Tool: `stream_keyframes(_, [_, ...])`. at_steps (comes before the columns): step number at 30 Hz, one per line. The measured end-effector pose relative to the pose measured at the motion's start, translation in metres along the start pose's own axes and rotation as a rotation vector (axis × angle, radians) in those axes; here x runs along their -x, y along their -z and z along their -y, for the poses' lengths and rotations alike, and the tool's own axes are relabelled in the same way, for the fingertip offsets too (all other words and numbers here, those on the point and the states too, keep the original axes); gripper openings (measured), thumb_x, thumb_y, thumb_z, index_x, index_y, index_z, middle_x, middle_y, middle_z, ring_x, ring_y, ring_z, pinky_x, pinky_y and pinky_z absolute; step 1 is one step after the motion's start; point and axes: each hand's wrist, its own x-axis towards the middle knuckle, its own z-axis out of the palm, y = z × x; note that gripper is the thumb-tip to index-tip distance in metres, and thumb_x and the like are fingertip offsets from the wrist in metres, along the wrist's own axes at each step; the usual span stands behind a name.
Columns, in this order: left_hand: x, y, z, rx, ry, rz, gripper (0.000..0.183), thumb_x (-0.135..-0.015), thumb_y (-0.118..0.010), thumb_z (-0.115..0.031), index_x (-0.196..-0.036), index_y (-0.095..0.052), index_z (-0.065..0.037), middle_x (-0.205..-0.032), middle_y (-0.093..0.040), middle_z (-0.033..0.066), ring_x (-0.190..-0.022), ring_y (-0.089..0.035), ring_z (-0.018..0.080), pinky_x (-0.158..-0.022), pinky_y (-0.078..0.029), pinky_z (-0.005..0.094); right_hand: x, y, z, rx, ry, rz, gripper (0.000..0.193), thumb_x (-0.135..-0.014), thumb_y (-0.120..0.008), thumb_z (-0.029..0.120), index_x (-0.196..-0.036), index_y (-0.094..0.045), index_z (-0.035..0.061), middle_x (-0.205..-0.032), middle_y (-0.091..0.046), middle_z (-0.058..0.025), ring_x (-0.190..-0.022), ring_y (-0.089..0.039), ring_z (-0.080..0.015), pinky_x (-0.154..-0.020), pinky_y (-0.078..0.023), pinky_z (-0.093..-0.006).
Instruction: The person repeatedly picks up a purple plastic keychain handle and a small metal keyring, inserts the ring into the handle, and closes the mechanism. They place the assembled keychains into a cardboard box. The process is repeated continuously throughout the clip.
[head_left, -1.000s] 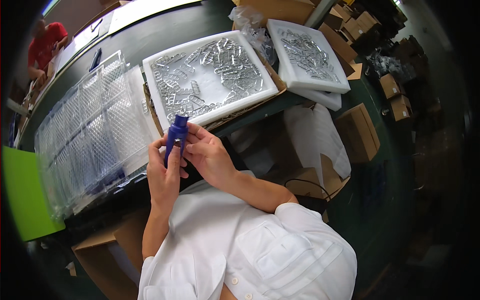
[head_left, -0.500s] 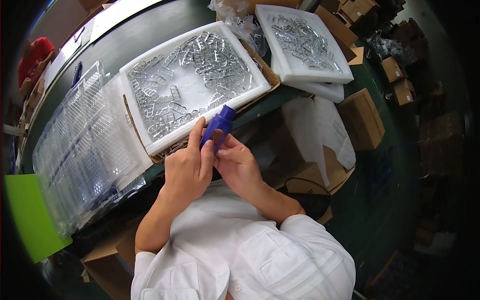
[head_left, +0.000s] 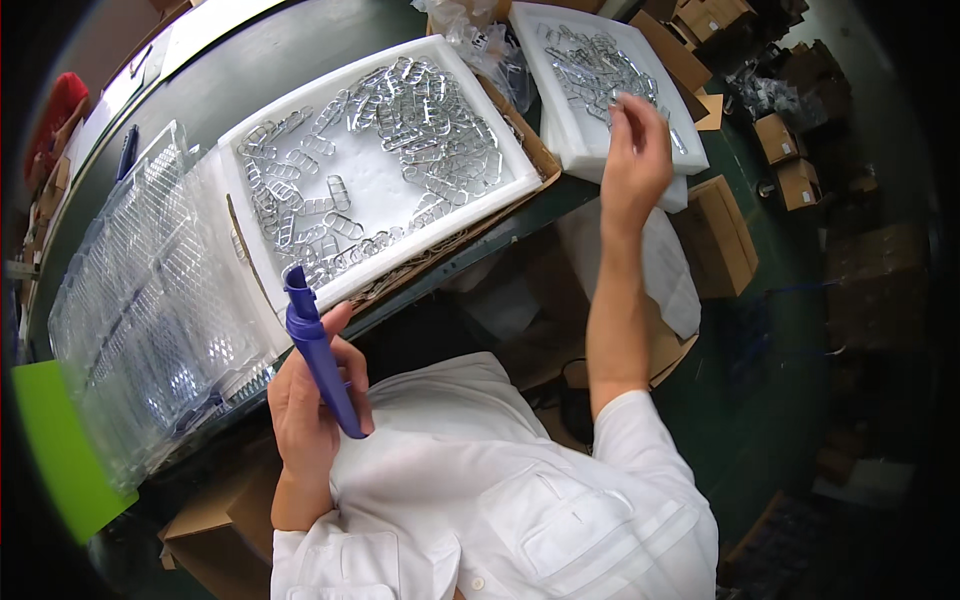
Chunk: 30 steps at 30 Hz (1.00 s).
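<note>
A dark blue plastic tube-like tool (head_left: 322, 358), notched at its upper end, leans in my left hand (head_left: 300, 412). The fingers of that hand are wrapped round it, near the front left corner of a white foam tray (head_left: 375, 162). Silver bent-wire clips (head_left: 440, 125) are heaped in this tray. My right hand (head_left: 638, 165) reaches over a second white foam tray (head_left: 590, 160) at the far right, with fingertips pinched above small silver metal parts (head_left: 600, 65). Whatever lies between those fingertips is too small and blurred to name.
Clear plastic blister trays (head_left: 150, 320) stack at the left, beside a bright green sheet (head_left: 60, 440). A dark blue object (head_left: 128, 152) lies behind them. Cardboard boxes (head_left: 725, 235) stand at right. A clear plastic bag (head_left: 490, 50) sits between the foam trays. Another person's red sleeve (head_left: 62, 105) shows far left.
My right hand has let go of the blue tool and moved to the far right tray. My left hand has drawn back left and nearer with the tool.
</note>
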Motion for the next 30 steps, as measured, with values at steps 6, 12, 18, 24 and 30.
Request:
stream_keyframes(6, [0.024, 0.04, 0.028, 0.382, 0.207, 0.061, 0.069, -0.111, -0.035, -0.048, -0.154, -0.042, 0.006, -0.088, -0.063, 0.0149, -0.039, -0.047, 0.0091, -0.037, -0.038, 0.0228, -0.024, -0.015, 0.037, 0.445, 0.53, 0.656, 0.019, -0.086, -0.068, 0.003, -0.101, -0.078, 0.0068, -0.115, -0.074, -0.0091, -0.106, -0.067, -0.0304, -0.09, -0.057, -0.04])
stream_keyframes(12, [0.032, 0.052, 0.019, 0.622, 0.167, 0.176, 0.062, -0.111, -0.037, -0.037, -0.158, -0.033, 0.004, -0.093, -0.06, 0.0201, -0.039, -0.046, 0.0101, -0.035, -0.037, 0.0236, -0.003, -0.058, 0.037, 0.424, 0.76, 1.117, 0.012, -0.084, -0.07, 0.004, -0.095, -0.076, 0.0061, -0.105, -0.071, -0.0076, -0.099, -0.067, -0.0291, -0.087, -0.058, -0.0398])
stream_keyframes(18, [0.036, 0.065, 0.026, 0.998, 0.257, 0.223, 0.063, -0.111, -0.041, -0.041, -0.158, -0.035, 0.0, -0.115, -0.059, 0.0197, -0.076, -0.069, 0.0193, -0.059, -0.062, 0.0301, -0.011, -0.07, 0.053, 0.382, 0.938, 1.155, 0.006, -0.083, -0.069, 0.005, -0.088, -0.071, 0.0065, -0.1, -0.068, -0.0081, -0.099, -0.066, -0.0277, -0.083, -0.056, -0.0416])
stream_keyframes(24, [0.041, 0.071, 0.039, 0.837, 0.173, 0.144, 0.06, -0.112, -0.038, -0.042, -0.157, -0.04, -0.002, -0.12, -0.064, 0.0219, -0.087, -0.073, 0.0222, -0.071, -0.067, 0.0314, -0.009, -0.07, 0.054, 0.276, 0.728, 1.033, 0.011, -0.084, -0.072, 0.001, -0.093, -0.067, 0.005, -0.105, -0.07, -0.0045, -0.095, -0.067, -0.0224, -0.081, -0.055, -0.0363])
stream_keyframes(30, [0.038, 0.066, 0.031, 0.437, 0.065, 0.001, 0.064, -0.11, -0.042, -0.045, -0.157, -0.04, 0.0, -0.115, -0.066, 0.0241, -0.067, -0.068, 0.016, -0.057, -0.058, 0.0258, 0.029, -0.062, 0.145, -0.496, -0.335, 0.907, 0.024, -0.096, -0.069, 0.002, -0.119, -0.072, 0.0009, -0.091, -0.067, -0.0008, -0.08, -0.063, -0.0071, -0.07, -0.053, -0.0244])
